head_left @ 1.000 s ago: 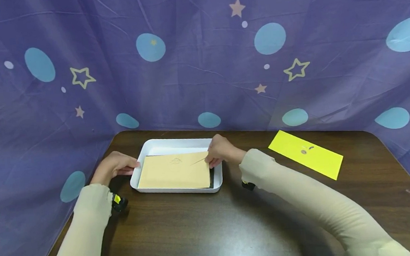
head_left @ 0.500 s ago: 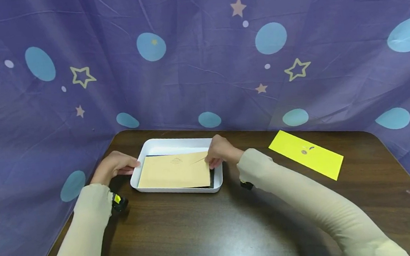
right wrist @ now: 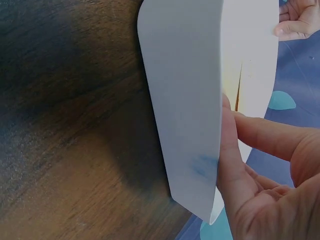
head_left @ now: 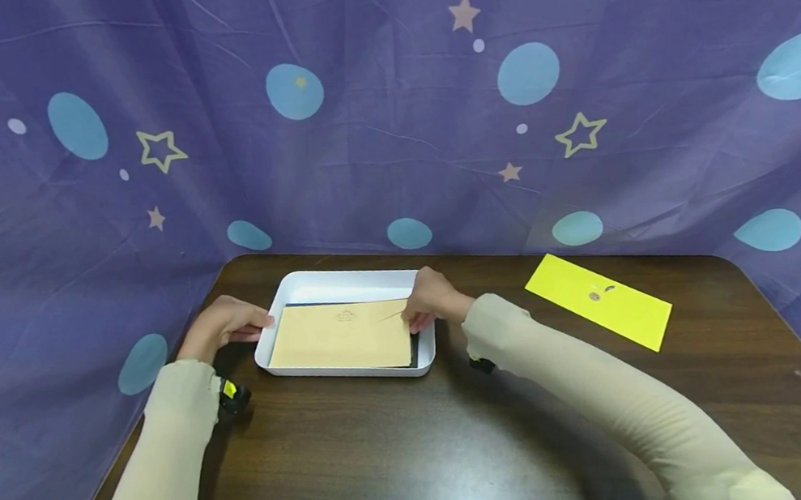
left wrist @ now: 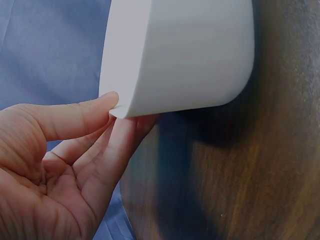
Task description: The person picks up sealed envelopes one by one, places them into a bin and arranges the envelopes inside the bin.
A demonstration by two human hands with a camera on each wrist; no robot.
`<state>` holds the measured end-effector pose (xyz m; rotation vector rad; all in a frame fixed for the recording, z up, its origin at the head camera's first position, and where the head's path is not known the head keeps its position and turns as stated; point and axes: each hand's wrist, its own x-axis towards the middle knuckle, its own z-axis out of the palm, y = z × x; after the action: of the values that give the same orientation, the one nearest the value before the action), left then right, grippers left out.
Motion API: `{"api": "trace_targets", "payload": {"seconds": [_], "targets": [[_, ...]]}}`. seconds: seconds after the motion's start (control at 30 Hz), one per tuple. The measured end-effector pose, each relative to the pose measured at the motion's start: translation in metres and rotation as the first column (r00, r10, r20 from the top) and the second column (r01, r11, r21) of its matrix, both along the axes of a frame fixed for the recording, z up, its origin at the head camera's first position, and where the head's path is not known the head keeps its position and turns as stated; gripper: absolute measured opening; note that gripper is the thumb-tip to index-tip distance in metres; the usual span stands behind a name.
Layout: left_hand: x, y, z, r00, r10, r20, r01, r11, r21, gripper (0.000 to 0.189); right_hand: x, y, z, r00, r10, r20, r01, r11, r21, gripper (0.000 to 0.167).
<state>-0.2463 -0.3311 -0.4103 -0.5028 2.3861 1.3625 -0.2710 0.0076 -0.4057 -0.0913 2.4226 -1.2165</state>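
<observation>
A white tray (head_left: 345, 280) stands on the table with a cream envelope (head_left: 337, 342) lying in it. Under the envelope, dark edges of another flat item (head_left: 414, 352) peek out at the right and far sides. My left hand (head_left: 239, 322) pinches the tray's left rim, thumb above and fingers beneath, as the left wrist view shows on the tray wall (left wrist: 195, 55). Inside the opposite end, my right hand (head_left: 429, 297) pinches the envelope's right edge between thumb and fingers. In the right wrist view, only a strip of the envelope (right wrist: 231, 75) shows beyond the tray wall.
A bright yellow envelope (head_left: 597, 303) with a small emblem lies at an angle on the brown wooden table (head_left: 392, 446), right of the tray. A purple curtain (head_left: 387, 121) with stars and blue spots hangs behind the table's far edge.
The cream envelope's far edge has shifted slightly toward the person, showing more of the dark item behind it. My right hand has moved very little; my left hand stays on the rim.
</observation>
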Motion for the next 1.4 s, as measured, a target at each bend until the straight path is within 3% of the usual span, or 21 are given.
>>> {"api": "trace_targets", "payload": {"seconds": [1.4], "targets": [[-0.0018,0.001,-0.0015,0.999,0.043,0.011,-0.042,0.998,-0.05,0.039,-0.0012,-0.0008,-0.004,0.997,0.019,-0.079,-0.011,0.995,0.1,0.009]]}}
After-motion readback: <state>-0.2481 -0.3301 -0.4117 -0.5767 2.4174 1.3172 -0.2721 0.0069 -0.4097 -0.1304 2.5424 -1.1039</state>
